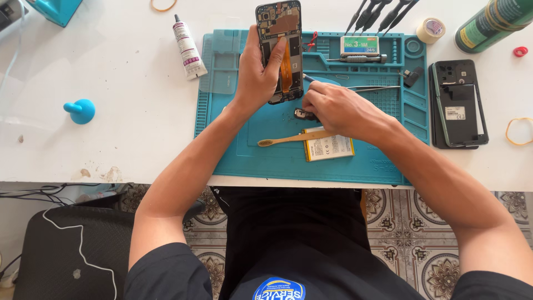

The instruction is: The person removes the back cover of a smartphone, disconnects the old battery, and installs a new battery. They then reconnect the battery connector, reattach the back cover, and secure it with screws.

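My left hand (258, 75) holds an opened phone (280, 33) upright over the teal work mat (277, 161), its circuit board and orange flex cable facing me. My right hand (333, 108) is closed around a thin blue-tipped tool (308, 79) whose tip points toward the phone's lower right edge. A small dark part (302, 114) lies on the mat just under my right hand. Close below it rest a wooden toothbrush (288, 139) and a flat white battery (330, 147).
The phone's back cover (458, 103) lies right of the mat. Tweezers (372, 88) and a small box (360, 44) sit on the mat's upper tray. A glue tube (187, 49), blue suction cup (80, 110), tape roll (431, 29), green can (491, 22), screwdrivers (383, 12) and rubber bands (519, 131) surround it.
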Demonstrator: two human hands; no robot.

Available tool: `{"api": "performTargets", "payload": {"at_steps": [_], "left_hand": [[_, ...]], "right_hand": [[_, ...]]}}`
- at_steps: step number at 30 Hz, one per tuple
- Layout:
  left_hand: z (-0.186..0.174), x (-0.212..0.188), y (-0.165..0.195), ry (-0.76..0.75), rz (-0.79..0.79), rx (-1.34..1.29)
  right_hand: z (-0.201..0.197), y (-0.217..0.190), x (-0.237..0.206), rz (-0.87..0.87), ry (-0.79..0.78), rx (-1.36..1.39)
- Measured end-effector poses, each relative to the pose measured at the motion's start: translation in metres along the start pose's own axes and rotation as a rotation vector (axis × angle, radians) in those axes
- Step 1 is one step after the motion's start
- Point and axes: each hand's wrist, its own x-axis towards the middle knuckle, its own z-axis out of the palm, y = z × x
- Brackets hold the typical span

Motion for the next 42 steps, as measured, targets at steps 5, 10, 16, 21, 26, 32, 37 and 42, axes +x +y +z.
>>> {"api": "performTargets", "payload": {"at_steps": [5, 10, 16, 21, 26, 32, 37, 42], "left_hand": [[0.000, 0.001, 0.000, -0.005, 0.057, -0.042], [0.000, 0.001, 0.000, 0.005, 0.036, -0.011], [0.001, 0.001, 0.002, 0.000, 0.034, -0.019], [0.001, 0.001, 0.001, -0.013, 0.052, -0.041], [0.000, 0.001, 0.000, -0.010, 0.046, -0.021], [0.000, 0.001, 0.001, -0.017, 0.040, -0.010], [0.000, 0.000, 0.002, -0.019, 0.044, -0.025], [0.000, 0.000, 0.002, -0.031, 0.055, -0.043]], "right_hand": [[-0.005, 0.000, -0.002, 0.010, 0.107, 0.107], [0.009, -0.012, 0.000, -0.123, 0.177, 0.129], [0.019, -0.013, 0.002, -0.221, 0.145, 0.050], [0.017, -0.012, 0.002, -0.207, 0.136, 0.070], [0.013, -0.009, 0.003, -0.165, 0.108, 0.065], [0.005, -0.007, 0.002, -0.200, 0.172, -0.014], [-0.019, 0.007, -0.002, 0.014, -0.037, 0.021], [-0.025, 0.008, -0.002, -0.004, -0.057, 0.013]]}}
